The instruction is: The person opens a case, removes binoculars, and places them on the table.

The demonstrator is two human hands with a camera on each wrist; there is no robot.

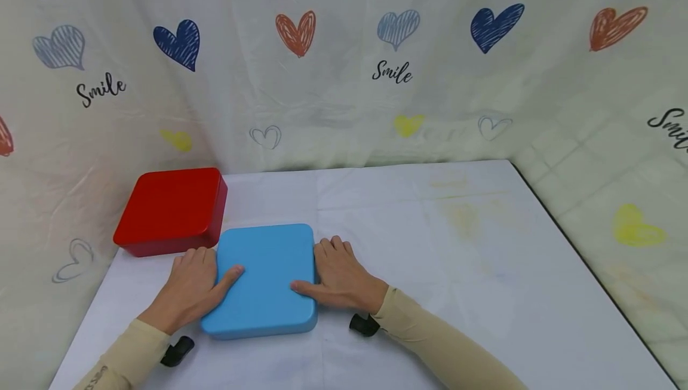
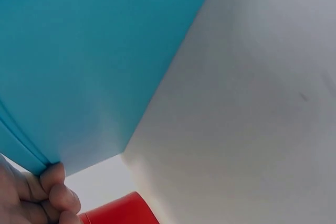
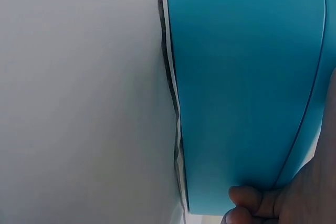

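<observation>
A light blue rectangular box [image 1: 263,279] with rounded corners is between both hands at the front left of the white table. My left hand [image 1: 190,285] grips its left side, thumb on top and fingers bent against the side wall. On the opposite side, my right hand [image 1: 344,276] holds it with the thumb over the top edge. A seam runs along the blue box [image 3: 241,93] in the right wrist view, like a lid line. Bent fingertips [image 2: 63,198] touch its wall in the left wrist view. Whether its underside touches the table I cannot tell.
A closed red box [image 1: 169,208] of similar shape sits at the table's back left, close behind the blue one. White cloth covers the table [image 1: 457,282]. Behind and beside it hangs a pale curtain [image 1: 333,97] printed with hearts and "Smile".
</observation>
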